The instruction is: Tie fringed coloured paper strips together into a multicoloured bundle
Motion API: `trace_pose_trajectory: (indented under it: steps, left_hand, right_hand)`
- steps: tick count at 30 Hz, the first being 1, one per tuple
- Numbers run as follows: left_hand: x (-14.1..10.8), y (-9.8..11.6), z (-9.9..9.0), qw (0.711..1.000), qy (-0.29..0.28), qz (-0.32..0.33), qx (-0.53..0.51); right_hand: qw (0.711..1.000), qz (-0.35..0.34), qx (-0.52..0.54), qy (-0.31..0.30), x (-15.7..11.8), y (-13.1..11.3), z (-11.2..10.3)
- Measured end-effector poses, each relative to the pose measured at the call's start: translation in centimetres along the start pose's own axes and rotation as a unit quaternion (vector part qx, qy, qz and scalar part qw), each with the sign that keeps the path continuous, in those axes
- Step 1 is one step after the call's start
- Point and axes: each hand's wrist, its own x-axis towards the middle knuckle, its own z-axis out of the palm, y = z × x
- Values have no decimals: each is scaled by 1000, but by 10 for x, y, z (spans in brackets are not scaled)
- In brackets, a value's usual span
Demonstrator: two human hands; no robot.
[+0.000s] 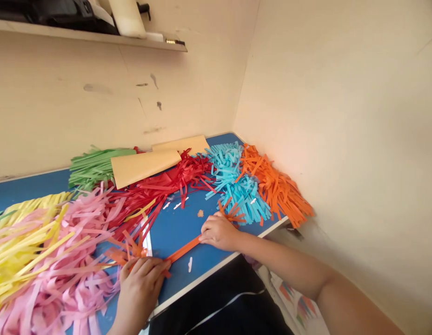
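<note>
- Orange strip (183,250): it lay low over the front part of the blue counter (181,221), slanted between the two hands, its plain middle band looking flat and nearly straight.
- Right hand (218,231): its grip was closed on the strip's far end, thumb and fingers together, just beside a splayed orange fringe (234,216).
- Left hand (143,278): its grip was closed over the near end, beside a second fringe (127,251); the fingertips' exact hold could not be told.
- Handling (judged): the strip, apparently paper, would have been very light and limp, firm only when drawn taut, not notably slippery, and easily creased or torn.
- Best hold (judged): the plain band close to each fringe, pinched flat and pulled gently; the loose fringe ends would have bent, snagged or ripped.
- Surroundings: a red bundle (156,182) and a light blue bundle (243,195) of similar cut strips lay behind.
</note>
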Motion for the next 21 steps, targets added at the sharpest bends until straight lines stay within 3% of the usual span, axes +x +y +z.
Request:
trace_pose_trajectory:
  steps: [4,9,16,18,21]
  left_hand:
    - [-2,0,1,995,-20,-81,-52]
    - [7,12,-3,989,-31,-141,-15]
    - [28,15,-9,972,-154,-165,72]
    - [31,13,-12,972,-155,-147,95]
    - [31,13,-14,986,-104,-65,109]
  right_hand:
    - [991,95,75,-50,4,1,-13]
    - [985,131,71,-82,13,-7,-21]
    - [979,170,30,-107,21,-12,-20]
    - [985,150,-1,-86,20,-15,-22]
    - [997,0,-61,-48,17,-19,-22]
